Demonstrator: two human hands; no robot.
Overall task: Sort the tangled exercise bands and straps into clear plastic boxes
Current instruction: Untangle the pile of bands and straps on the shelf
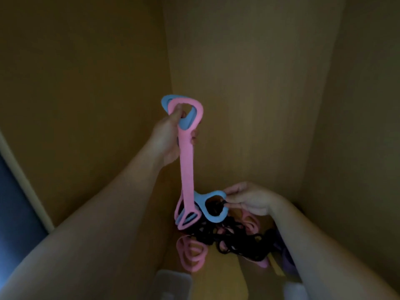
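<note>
My left hand point(165, 137) is raised and grips the top loops of a pink band point(186, 161) and a blue band point(211, 206) together, so the pink band hangs straight down. My right hand point(249, 200) is lower right and pinches the blue band's lower loop, where a black strap passes through it. Under both hands lies a tangled pile: black straps point(233, 237), more pink bands point(191, 252) and something purple point(285, 254) half hidden by my right forearm.
Wooden panels point(249, 83) close in the space at the back and on both sides. Two clear plastic boxes show dimly at the bottom edge, one point(173, 282) in the centre and one point(295, 291) to the right. The light is low.
</note>
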